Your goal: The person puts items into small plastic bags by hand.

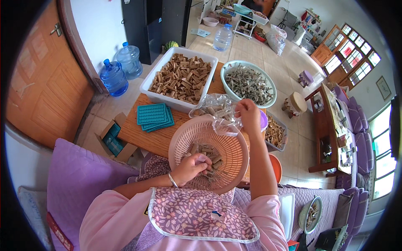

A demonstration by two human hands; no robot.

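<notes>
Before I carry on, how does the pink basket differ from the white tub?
The pink basket is round, while the white tub is rectangular. The basket's wall is slotted; the tub's looks solid. The basket holds some brownish pieces, with the left hand over them; the tub holds many more. Both are open-topped and contain small brownish pieces.

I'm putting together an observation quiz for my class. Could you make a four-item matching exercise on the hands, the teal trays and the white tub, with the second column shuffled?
Column one
1. Left hand
2. Right hand
3. Teal trays
4. White tub

Column two
A. Stacked on the wooden table
B. At the clear plastic bag
C. Filled with brown pieces
D. Down inside the pink basket

Pairs: 1-D, 2-B, 3-A, 4-C
</notes>
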